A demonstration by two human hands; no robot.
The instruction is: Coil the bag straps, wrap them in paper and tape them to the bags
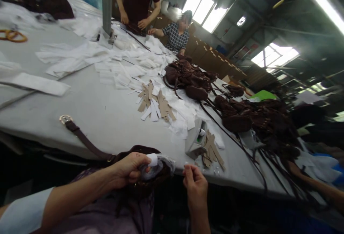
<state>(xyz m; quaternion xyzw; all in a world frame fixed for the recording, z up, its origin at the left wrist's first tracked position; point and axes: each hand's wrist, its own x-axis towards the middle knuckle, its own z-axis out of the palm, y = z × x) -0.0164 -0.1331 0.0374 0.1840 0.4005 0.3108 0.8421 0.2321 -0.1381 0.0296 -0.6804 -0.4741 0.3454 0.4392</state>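
Note:
My left hand (130, 167) is closed, with a small white paper strip (153, 159) pinched between thumb and fingers. Below that hand a dark brown bag (145, 187) lies on my lap, clear plastic (169, 162) bunched at its opening. The bag's strap (86, 141) runs left onto the table edge and ends in a metal buckle (65, 119). My right hand (196, 184) is apart from the bag, thumb and fingertips pressed together; what they hold, if anything, is too small to name. Just beyond it stands a grey tape dispenser (196, 141).
Brown card strips (213, 149) lie beside the dispenser, more card strips (156, 101) farther off. White paper pieces (120, 67) spread over the table (102, 119). Brown bags (188, 74) are piled at right. Orange-handled scissors (16, 36) lie far left. Two people work across the table; another person's arm (314, 184) reaches in at right.

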